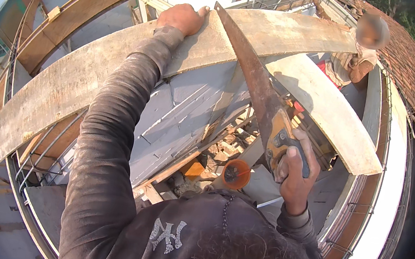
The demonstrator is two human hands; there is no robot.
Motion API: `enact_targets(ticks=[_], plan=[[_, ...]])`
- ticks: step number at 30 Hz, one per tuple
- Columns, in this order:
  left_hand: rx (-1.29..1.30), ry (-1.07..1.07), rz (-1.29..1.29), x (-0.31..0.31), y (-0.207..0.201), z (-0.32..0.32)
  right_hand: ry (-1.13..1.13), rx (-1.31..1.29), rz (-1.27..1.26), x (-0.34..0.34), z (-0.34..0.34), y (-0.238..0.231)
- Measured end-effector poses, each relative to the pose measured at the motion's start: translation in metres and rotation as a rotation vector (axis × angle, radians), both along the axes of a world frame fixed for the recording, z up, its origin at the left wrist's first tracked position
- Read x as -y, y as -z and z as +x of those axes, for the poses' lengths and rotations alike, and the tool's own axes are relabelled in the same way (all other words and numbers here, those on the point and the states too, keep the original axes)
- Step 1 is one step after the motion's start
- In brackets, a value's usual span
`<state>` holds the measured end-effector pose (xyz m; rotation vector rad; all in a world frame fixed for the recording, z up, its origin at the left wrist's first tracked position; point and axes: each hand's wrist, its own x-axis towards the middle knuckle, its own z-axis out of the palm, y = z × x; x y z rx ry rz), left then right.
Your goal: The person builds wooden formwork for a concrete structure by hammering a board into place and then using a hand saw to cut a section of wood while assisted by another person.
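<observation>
A long, weathered wooden board (82,70) stretches across in front of me, looking curved in the fisheye. My left hand (182,18) grips its far edge, the thumb pointing right and the other fingers partly hidden. Just right of that hand, a rusty handsaw (253,68) crosses the board, its tip by the far edge. My right hand (297,172) is closed around the saw's worn yellow and dark handle. I cannot make out whether the teeth have cut into the wood.
A second pale board (335,116) slants to the right. Beyond its far end is a co-worker (354,63). Below are an orange bucket (235,174) and rubble. Steel rebar (43,153) lines the left wall; a tiled roof (413,80) rises at right.
</observation>
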<state>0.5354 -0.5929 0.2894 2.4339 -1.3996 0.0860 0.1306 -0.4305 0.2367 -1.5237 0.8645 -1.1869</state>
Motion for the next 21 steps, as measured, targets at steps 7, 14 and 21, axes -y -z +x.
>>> enact_targets(ticks=[7,14,21], plan=[[0.066,0.079,-0.11,0.015,-0.012,-0.033,-0.055,0.128,0.005,0.117,0.105,-0.077],[0.1,0.047,-0.141,-0.003,-0.008,-0.017,0.017,0.008,-0.069,0.016,0.0,-0.009],[0.147,0.093,-0.214,0.02,-0.007,-0.03,-0.087,0.144,0.075,0.113,0.059,-0.077]])
